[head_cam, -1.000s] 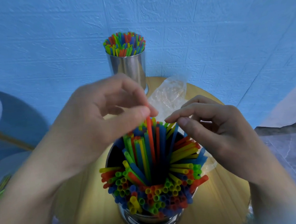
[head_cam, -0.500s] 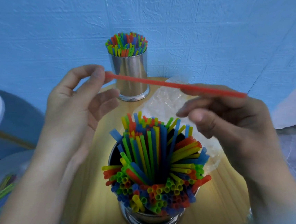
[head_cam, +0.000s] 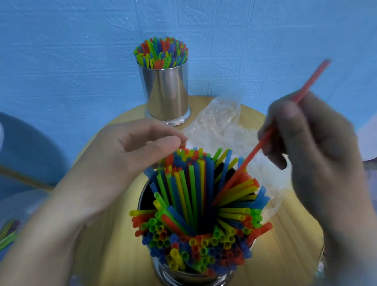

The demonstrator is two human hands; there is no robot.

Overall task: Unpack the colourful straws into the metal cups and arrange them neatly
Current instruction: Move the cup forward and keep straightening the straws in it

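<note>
A near metal cup point(head_cam: 191, 281) stands on the round wooden table point(head_cam: 116, 260), packed with colourful straws point(head_cam: 196, 213) that splay outward. My right hand point(head_cam: 309, 145) pinches a single red straw point(head_cam: 248, 157), slanted, with its lower end down among the straws in the cup. My left hand point(head_cam: 124, 158) hovers over the cup's far left side, its fingertips touching the tops of the straws there. A second metal cup point(head_cam: 166, 94) stands at the table's far edge, filled with upright straws point(head_cam: 161, 53).
An empty clear plastic bag point(head_cam: 222, 125) lies crumpled on the table behind the near cup. More loose straws point(head_cam: 1, 241) lie on a low surface at the far left. A blue wall rises just behind the table.
The red straw was pulled up out of the cup and held level between both hands. Now my left hand has let go and my right hand has tipped it down into the cup.
</note>
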